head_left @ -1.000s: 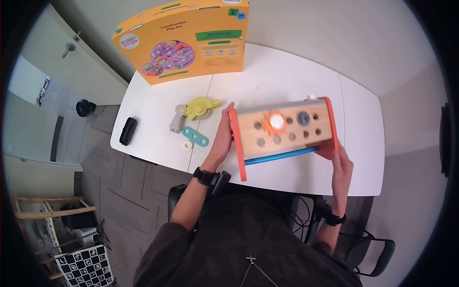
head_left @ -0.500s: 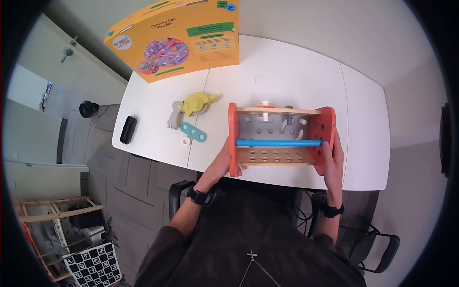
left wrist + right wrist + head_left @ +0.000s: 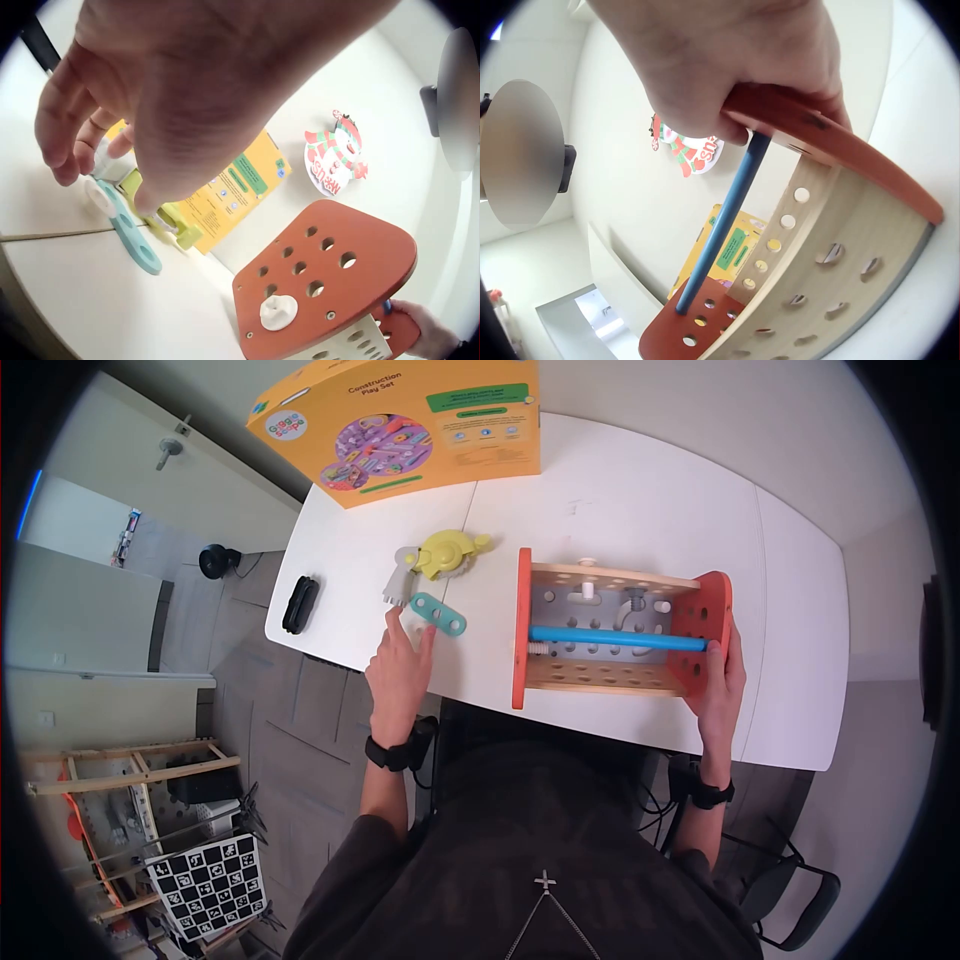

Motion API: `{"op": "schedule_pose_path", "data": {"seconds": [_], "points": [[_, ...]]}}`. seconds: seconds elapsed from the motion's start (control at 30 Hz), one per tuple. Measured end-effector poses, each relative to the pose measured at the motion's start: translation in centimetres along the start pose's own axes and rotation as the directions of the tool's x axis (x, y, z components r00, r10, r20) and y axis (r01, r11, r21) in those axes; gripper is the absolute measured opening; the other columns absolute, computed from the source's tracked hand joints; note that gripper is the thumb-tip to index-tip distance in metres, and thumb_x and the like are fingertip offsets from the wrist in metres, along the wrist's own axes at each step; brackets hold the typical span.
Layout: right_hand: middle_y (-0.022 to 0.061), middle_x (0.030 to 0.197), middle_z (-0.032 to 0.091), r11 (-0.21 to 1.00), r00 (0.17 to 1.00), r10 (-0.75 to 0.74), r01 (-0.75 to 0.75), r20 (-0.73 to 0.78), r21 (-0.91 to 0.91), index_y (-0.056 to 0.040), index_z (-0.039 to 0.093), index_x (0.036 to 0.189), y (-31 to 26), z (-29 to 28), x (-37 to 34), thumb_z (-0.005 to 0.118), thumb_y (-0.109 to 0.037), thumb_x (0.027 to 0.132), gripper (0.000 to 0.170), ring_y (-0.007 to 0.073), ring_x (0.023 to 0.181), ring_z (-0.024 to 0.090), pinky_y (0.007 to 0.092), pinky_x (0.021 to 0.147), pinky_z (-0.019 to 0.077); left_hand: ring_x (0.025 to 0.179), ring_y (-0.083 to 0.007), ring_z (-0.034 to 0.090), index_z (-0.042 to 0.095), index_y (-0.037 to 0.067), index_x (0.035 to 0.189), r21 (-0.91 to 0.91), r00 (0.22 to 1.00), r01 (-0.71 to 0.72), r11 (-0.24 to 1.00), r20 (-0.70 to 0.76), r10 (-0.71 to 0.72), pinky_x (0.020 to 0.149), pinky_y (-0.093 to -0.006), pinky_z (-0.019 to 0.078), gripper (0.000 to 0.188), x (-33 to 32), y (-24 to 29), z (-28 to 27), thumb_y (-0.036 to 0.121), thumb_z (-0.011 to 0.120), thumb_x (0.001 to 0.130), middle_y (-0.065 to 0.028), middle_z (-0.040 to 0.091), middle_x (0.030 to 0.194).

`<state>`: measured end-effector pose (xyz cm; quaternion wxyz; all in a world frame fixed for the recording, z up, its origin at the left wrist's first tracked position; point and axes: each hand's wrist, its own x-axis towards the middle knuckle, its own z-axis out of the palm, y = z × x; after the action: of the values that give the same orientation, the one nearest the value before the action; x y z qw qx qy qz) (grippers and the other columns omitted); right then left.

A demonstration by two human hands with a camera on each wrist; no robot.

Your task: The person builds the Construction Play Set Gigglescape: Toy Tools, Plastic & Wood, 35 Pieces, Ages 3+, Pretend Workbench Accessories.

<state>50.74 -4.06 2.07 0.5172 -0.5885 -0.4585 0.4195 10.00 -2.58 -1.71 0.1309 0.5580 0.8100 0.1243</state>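
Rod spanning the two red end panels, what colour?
Blue; the rod shows best in the head view, along nearly its full length.

Soft indoor light brightens a white tabletop point(image 3: 640, 490) — fisheye edges curve into black, a blurred grey oval point(image 3: 523, 154) marking both wrist views.

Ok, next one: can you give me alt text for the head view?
A person's right hand grips a red-ended wooden toy bench at a white table, while the left hand reaches to a teal strip near a yellow toy saw; an orange box stands behind.
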Motion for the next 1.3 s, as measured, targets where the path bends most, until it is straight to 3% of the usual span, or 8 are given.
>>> {"op": "schedule_pose_path", "data": {"seconds": [0.37, 0.47, 0.6, 0.83, 0.93, 1.0, 1.07, 1.3], "points": [[0.01, 0.139, 0.063, 0.995, 1.0, 0.025, -0.026, 0.007, 0.096, -0.0014, 0.039, 0.167, 0.4, 0.1, 0.7, 0.048, -0.025, 0.117, 0.056, 0.0157, 0.12, 0.06, 0.0334, 0.105, 0.0518, 0.1, -0.0404, 0.075, 0.065, 0.007, 0.125, 0.068, 0.998, -0.048, 0.997, 0.036, 0.046, 0.081, -0.0513, 0.059, 0.034, 0.4, 0.0, 0.0, 0.032, 0.071, 0.103, -0.0164, 0.074, 0.112], [0.0095, 0.14, 0.062, 0.994, 1.0, 0.03, -0.028, -0.01, 0.11, -0.0013, 0.038, 0.167, 0.5, 0.2, 0.5, 0.048, -0.024, 0.117, 0.056, 0.0152, 0.121, 0.06, 0.0329, 0.105, 0.0517, 0.104, -0.0372, 0.074, 0.068, 0.005, 0.126, -0.214, 0.976, -0.209, 0.954, -0.115, 0.188, 0.086, -0.0462, 0.0585, 0.031, 0.1, 2.7, -2.4, 0.024, 0.073, 0.102, -0.0157, 0.074, 0.114], [0.0089, 0.139, 0.062, 0.988, 0.999, 0.04, -0.041, 0.012, 0.152, -0.0018, 0.037, 0.167, 0.7, 0.1, 0.5, 0.049, -0.024, 0.117, 0.056, 0.0144, 0.121, 0.06, 0.0323, 0.104, 0.0518, 0.123, -0.0354, 0.068, 0.07, 0.005, 0.128, -0.499, 0.818, -0.575, 0.649, -0.345, 0.459, 0.108, -0.0466, 0.0524, 0.038, -1.8, 8.9, -5.0, 0.012, 0.082, 0.094, -0.0141, 0.074, 0.125], [0.0072, 0.134, 0.063, 0.993, 0.999, 0.039, -0.041, 0.015, 0.115, -0.0029, 0.042, 0.166, 1.0, 0.0, 0.4, 0.048, -0.023, 0.117, 0.053, 0.0132, 0.116, 0.059, 0.0314, 0.099, 0.0528, 0.137, -0.0322, 0.061, 0.074, 0.009, 0.126, -0.375, 0.558, -0.812, 0.447, -0.273, 0.784, 0.117, -0.0489, 0.0422, 0.04, -1.5, 14.1, -2.1, 0.008, 0.086, 0.088, -0.003, 0.076, 0.126], [0.0088, 0.126, 0.067, 0.993, 0.997, -0.044, 0.037, -0.061, -0.114, -0.002, 0.047, 0.162, 0.2, 0.2, 0.2, 0.052, -0.015, 0.114, 0.05, 0.0175, 0.111, 0.064, 0.0329, 0.095, 0.0548, 0.133, -0.0308, 0.063, 0.074, 0.009, 0.124, -0.363, 0.542, -0.823, 0.438, -0.268, 0.797, 0.112, -0.0469, 0.0456, 0.04, -1.6, 13.8, -1.6, 0.009, 0.087, 0.087, -0.0009, 0.076, 0.125], [0.0113, 0.121, 0.07, 0.693, 0.851, -0.518, 0.356, -0.089, -0.627, -0.0012, 0.055, 0.153, -1.5, 0.6, 0.2, 0.055, -0.009, 0.111, 0.043, 0.021, 0.107, 0.066, 0.034, 0.09, 0.0559, 0.13, -0.0301, 0.064, 0.074, 0.009, 0.124, -0.379, 0.56, -0.806, 0.455, -0.237, 0.794, 0.109, -0.0462, 0.0476, 0.04, -2.0, 13.8, -1.8, 0.01, 0.087, 0.086, -0.0011, 0.076, 0.125], [0.0132, 0.117, 0.072, 0.517, 0.751, -0.661, 0.454, -0.001, -0.725, -0.0007, 0.063, 0.143, -2.5, 1.2, -0.2, 0.058, -0.003, 0.108, 0.036, 0.0236, 0.101, 0.068, 0.0353, 0.085, 0.0564, 0.127, -0.0296, 0.065, 0.074, 0.01, 0.124, -0.379, 0.564, -0.803, 0.46, -0.236, 0.791, 0.107, -0.0458, 0.0491, 0.041, -2.0, 13.8, -1.9, 0.01, 0.088, 0.085, -0.0013, 0.076, 0.125], [0.0115, 0.096, 0.074, 0.971, 0.941, 0.041, 0.043, 0.337, -0.236, 0.0019, 0.07, 0.118, -4.5, 6.9, -2.6, 0.057, -0.018, 0.112, 0.024, 0.0215, 0.081, 0.068, 0.0339, 0.077, 0.0534, 0.131, -0.0316, 0.062, 0.076, 0.011, 0.123, -0.403, 0.523, -0.82, 0.406, -0.241, 0.818, 0.107, -0.0457, 0.0493, 0.041, -1.9, 13.4, -1.8, 0.013, 0.089, 0.084, -0.0001, 0.078, 0.123]]}}
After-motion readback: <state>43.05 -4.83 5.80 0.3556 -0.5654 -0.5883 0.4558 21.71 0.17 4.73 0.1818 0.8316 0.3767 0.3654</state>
